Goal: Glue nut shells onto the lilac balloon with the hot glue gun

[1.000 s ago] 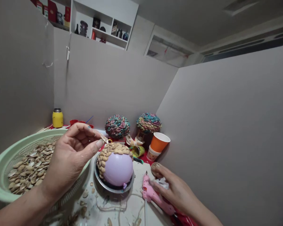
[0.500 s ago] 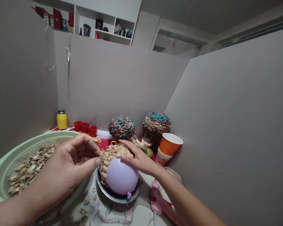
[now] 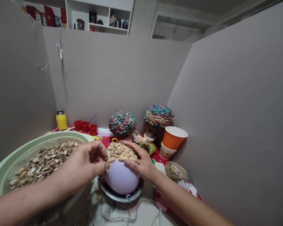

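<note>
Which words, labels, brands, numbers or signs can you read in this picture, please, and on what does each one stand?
None can be read with certainty.
Red box on the white shelf: marks too small to read.
Dark box there: pale mark, too small to read.
Lower paper cups: coloured print, too small to make out.
Purple balloon: no lettering shows.

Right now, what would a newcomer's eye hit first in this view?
Probably the lilac balloon sitting in a metal bowl at bottom centre, its top covered in peanut shells, with the left hand and right hand at its sides. Next, likely the two bumpy multicoloured domes behind it, and the big green basket of loose shells at left.
</note>
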Motion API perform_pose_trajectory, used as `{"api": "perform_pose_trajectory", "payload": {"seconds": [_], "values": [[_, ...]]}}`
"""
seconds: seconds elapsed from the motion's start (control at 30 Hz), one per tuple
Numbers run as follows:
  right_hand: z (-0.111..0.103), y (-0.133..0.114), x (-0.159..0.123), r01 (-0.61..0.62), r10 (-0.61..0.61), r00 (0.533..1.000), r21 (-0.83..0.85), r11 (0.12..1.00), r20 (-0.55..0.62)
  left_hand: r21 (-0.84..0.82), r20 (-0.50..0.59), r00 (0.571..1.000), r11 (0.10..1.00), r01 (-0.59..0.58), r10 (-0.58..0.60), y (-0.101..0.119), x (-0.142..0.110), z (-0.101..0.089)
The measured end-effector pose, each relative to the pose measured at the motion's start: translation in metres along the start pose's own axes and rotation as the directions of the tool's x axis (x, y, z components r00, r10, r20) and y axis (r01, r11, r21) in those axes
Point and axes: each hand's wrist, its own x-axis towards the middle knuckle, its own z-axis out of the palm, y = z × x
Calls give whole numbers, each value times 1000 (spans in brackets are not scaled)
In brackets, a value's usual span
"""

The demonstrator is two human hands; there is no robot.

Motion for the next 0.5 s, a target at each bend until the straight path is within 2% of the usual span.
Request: {"api": "perform_pose_trajectory", "payload": {"seconds": [0.27, 0.5], "values": [[-1, 1, -4, 38, -38, 999, -17, 999, -28, 93, 37, 999, 995, -42, 39, -6, 12, 22], [-2, 1, -5, 64, -64, 998, -23, 998, -25, 355, 75, 991, 925, -132, 113, -8, 17, 29]]}}
